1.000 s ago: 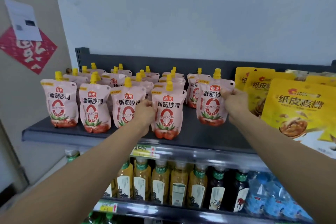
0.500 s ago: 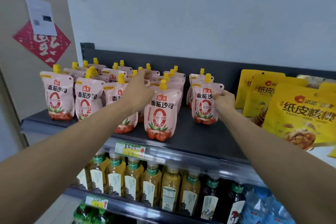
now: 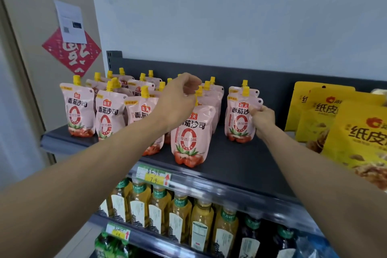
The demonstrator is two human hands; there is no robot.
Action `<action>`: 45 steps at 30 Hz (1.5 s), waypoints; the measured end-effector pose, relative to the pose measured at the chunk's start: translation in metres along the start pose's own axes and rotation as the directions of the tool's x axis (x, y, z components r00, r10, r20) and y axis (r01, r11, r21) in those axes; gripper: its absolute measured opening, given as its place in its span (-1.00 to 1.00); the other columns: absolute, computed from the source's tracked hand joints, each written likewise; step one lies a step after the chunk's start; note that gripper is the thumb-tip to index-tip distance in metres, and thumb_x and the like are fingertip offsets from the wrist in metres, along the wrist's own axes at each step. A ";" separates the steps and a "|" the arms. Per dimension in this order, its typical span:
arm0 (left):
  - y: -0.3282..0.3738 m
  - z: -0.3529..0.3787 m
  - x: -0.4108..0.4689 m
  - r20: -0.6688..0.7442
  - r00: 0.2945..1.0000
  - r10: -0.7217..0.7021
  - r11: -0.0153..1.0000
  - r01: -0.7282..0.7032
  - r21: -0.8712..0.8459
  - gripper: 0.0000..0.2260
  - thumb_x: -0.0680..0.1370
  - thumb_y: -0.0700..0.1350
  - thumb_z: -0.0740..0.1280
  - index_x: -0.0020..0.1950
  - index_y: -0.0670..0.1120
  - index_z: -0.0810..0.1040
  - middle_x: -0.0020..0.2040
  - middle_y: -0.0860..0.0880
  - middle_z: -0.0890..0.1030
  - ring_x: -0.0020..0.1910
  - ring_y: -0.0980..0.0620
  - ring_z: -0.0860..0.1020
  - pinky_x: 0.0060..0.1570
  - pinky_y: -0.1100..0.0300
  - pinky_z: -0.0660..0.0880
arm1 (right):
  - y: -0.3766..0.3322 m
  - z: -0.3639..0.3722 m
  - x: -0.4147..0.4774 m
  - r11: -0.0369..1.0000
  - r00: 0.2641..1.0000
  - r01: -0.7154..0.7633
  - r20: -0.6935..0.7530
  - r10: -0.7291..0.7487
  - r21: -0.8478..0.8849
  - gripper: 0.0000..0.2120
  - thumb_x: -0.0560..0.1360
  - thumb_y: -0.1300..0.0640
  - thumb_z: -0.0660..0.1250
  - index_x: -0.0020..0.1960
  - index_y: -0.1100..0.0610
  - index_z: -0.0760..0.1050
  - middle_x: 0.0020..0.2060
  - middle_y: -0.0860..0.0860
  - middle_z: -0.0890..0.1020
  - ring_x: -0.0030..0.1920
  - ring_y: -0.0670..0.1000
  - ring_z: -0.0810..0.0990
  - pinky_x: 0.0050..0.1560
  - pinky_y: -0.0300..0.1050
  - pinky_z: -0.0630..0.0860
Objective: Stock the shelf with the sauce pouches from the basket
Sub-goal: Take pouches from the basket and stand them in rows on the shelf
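Several pink sauce pouches with yellow caps stand in rows on the dark grey top shelf (image 3: 240, 165). My left hand (image 3: 180, 100) is curled over the top of the front middle pouch (image 3: 189, 138), with its fingertips pinched at the yellow spout. My right hand (image 3: 262, 119) grips the right edge of the front pouch of the right-hand row (image 3: 237, 119), which stands upright with another pouch behind it. Both forearms reach in from below. No basket is in view.
Yellow walnut bags (image 3: 360, 132) crowd the shelf's right end. A price tag (image 3: 154, 175) hangs on the shelf's front rail. Below it stand rows of drink bottles (image 3: 180, 216). A wall with a red paper decoration (image 3: 71, 52) borders the shelf's left end.
My left hand rose from beside the front pouches to the top of the middle front pouch. My right hand stayed on the right-hand pouch, which now stands further back. The view moved closer and to the left.
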State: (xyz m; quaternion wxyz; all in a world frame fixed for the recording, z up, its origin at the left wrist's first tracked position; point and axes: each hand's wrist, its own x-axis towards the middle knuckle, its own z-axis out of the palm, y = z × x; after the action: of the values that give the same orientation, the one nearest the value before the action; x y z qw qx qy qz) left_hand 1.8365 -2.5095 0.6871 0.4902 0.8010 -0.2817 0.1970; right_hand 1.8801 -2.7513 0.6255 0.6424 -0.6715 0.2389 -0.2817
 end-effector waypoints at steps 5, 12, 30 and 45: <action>0.008 0.008 -0.001 0.008 1.000 -0.003 1.000 0.003 -0.010 -0.66 0.51 -0.39 0.16 0.18 -0.10 0.50 0.02 0.07 0.53 0.04 0.16 0.49 -0.15 0.60 0.41 | 0.002 -0.002 0.004 0.998 1.000 0.013 0.000 -0.013 -0.055 -0.78 0.57 0.23 0.21 0.17 0.18 0.53 0.11 0.12 0.63 0.03 0.08 0.62 -0.08 -0.07 0.57; 0.015 0.020 -0.016 0.054 0.997 0.050 0.996 -0.046 -0.077 -0.67 0.50 -0.41 0.15 0.09 -0.06 0.52 -0.05 0.11 0.55 0.01 0.19 0.52 -0.03 0.50 0.45 | 0.007 -0.003 0.002 0.990 0.990 0.024 -0.135 -0.043 -0.138 -0.73 0.55 0.20 0.26 0.24 0.20 0.46 0.18 0.13 0.58 0.14 0.09 0.57 -0.05 -0.13 0.49; -0.078 0.038 -0.163 0.679 0.733 0.042 0.960 0.158 -0.230 -0.75 0.48 -0.43 0.18 0.01 -0.21 0.57 -0.17 -0.06 0.57 -0.16 0.08 0.54 -0.16 0.40 0.49 | 0.118 -0.028 -0.247 0.933 0.976 0.202 -0.017 -0.217 -0.300 -0.94 0.51 0.24 0.28 -0.11 0.12 0.49 -0.30 0.00 0.58 -0.27 -0.07 0.55 -0.13 -0.16 0.52; -0.263 0.099 -0.340 0.942 0.175 -0.285 0.938 0.253 0.237 -0.81 0.54 -0.33 0.24 0.12 -0.26 0.55 0.11 -0.15 0.58 0.00 -0.02 0.50 -0.07 0.30 0.39 | 0.330 -0.025 -0.370 0.420 0.723 -0.128 0.205 0.659 -0.898 -0.80 0.48 0.25 0.33 0.08 0.28 0.58 0.11 0.15 0.63 0.17 0.11 0.55 0.08 -0.21 0.37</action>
State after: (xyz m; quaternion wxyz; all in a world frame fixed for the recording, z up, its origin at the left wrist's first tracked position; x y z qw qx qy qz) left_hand 1.7503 -2.4157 0.2651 0.2257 0.7916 -0.3755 -0.4260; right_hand 1.6076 -2.5366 0.2703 0.3262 -0.8605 0.3126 0.2355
